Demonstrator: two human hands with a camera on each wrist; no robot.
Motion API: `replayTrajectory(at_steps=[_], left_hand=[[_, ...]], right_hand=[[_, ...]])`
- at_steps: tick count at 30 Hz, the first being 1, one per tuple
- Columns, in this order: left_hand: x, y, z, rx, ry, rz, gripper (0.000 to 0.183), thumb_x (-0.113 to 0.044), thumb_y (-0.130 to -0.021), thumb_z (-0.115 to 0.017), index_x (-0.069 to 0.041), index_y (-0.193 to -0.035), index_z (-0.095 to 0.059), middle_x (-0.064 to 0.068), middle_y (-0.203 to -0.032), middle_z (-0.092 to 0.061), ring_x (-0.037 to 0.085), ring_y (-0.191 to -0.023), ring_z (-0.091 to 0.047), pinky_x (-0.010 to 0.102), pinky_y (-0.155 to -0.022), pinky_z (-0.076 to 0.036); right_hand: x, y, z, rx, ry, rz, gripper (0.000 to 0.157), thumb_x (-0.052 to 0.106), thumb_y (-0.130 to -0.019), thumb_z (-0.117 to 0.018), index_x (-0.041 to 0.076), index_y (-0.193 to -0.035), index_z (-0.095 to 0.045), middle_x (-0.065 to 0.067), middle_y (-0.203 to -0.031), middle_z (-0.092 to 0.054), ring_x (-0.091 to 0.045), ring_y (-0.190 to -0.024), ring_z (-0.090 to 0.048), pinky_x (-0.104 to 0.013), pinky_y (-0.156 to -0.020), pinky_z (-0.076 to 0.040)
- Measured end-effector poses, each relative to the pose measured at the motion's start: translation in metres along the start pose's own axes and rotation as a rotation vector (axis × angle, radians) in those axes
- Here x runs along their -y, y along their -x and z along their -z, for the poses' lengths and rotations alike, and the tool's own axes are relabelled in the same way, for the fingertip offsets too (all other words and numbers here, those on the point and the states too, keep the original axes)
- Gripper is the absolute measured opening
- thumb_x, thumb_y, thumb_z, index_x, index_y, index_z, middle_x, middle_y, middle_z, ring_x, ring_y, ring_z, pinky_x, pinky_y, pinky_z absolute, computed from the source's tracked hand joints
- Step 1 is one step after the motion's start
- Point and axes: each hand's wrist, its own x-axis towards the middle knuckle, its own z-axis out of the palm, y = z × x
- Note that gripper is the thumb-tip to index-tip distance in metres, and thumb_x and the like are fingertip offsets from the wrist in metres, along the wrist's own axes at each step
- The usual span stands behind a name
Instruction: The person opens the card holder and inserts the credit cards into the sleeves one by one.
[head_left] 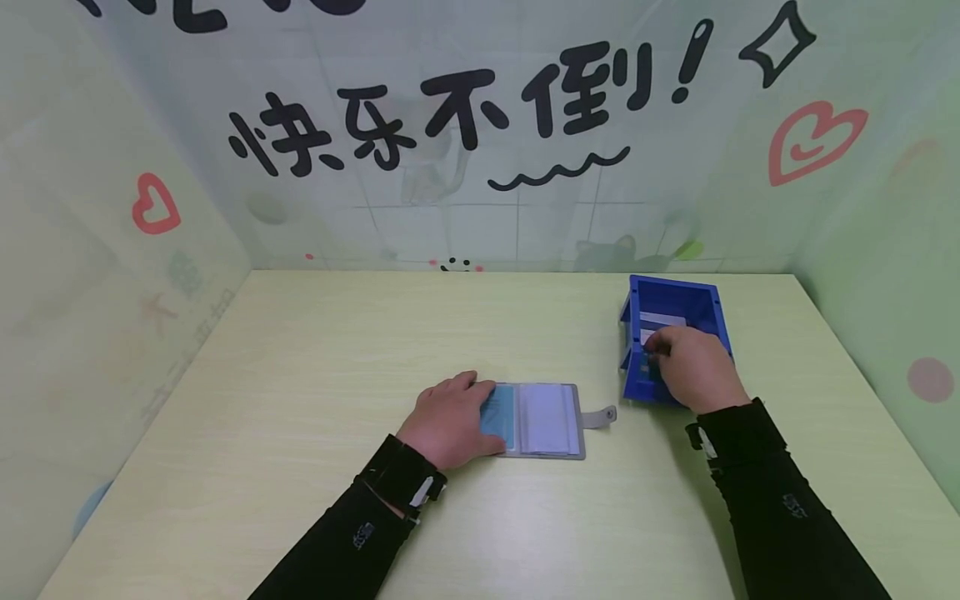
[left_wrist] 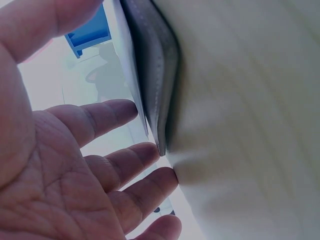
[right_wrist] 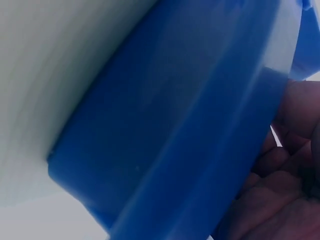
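Observation:
A small grey card holder (head_left: 551, 419) lies spread open on the table, with a blue card or page on its left side and pale clear sleeves on its right. Its snap strap (head_left: 600, 417) sticks out to the right. My left hand (head_left: 452, 421) rests on the left side of the holder, fingers fairly straight; the left wrist view shows fingertips touching the holder's edge (left_wrist: 162, 75). My right hand (head_left: 693, 367) reaches into a blue plastic bin (head_left: 686, 302), fingers bent. Pale cards (head_left: 662, 319) lie in the bin beside the fingers. Whether the fingertips grip anything is hidden.
The light wood table (head_left: 337, 350) ends at a printed backdrop (head_left: 450, 225) at the back, with side panels left and right. The bin stands near the table's back right, its walls rising around the right hand.

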Motion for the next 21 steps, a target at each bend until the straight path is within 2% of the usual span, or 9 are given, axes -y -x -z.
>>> replayTrajectory(at_steps=[7,14,21], left_hand=[[-0.0002,0.0003,0.0007,0.001,0.003,-0.004,0.078,-0.054,-0.074,-0.07,-0.013,-0.137,-0.047,0.013,-0.138,-0.042,0.028,-0.118,-0.04,0.054,-0.092,-0.038],[-0.0001,0.0006,-0.0003,0.0,0.0,-0.002,0.079,-0.054,-0.074,-0.069,-0.014,-0.138,-0.047,0.012,-0.139,-0.041,0.028,-0.118,-0.04,0.054,-0.092,-0.038],[0.0001,0.0001,-0.0012,0.002,-0.008,0.004,0.08,-0.055,-0.073,-0.069,-0.015,-0.138,-0.046,0.012,-0.139,-0.041,0.028,-0.119,-0.04,0.054,-0.092,-0.038]], right_hand=[[0.0025,0.0004,0.001,-0.019,0.009,-0.015,0.01,0.005,-0.091,-0.056,0.004,-0.094,-0.065,-0.017,-0.093,-0.066,-0.031,-0.084,-0.058,-0.055,-0.076,-0.048],[0.0063,-0.0003,0.0031,-0.016,-0.052,-0.088,0.015,0.01,-0.095,-0.049,0.001,-0.097,-0.062,-0.02,-0.099,-0.061,-0.031,-0.083,-0.054,-0.053,-0.074,-0.049],[0.0079,-0.0002,0.005,-0.083,-0.1,-0.104,0.016,0.011,-0.095,-0.048,0.001,-0.097,-0.06,-0.019,-0.098,-0.06,-0.032,-0.083,-0.053,-0.054,-0.075,-0.048]])
